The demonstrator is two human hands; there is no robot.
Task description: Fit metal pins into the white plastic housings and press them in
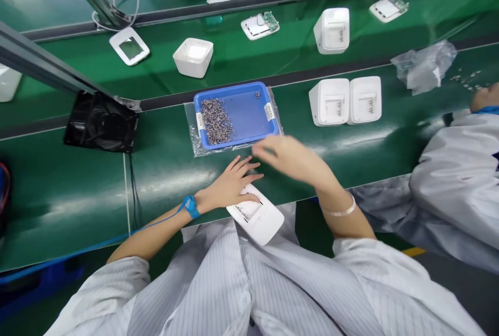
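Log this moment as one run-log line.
left hand: flat on white casing | right hand: open, over belt beside blue tray | screws: in tray

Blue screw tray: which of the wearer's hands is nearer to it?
Right. The right hand hovers just off the blue tray's near corner; the left hand lies farther back, resting on the white housing.

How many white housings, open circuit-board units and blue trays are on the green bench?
White housings: 5, one under the left hand, a pair
Open circuit-board units: 2
Blue trays: 1
Total: 8
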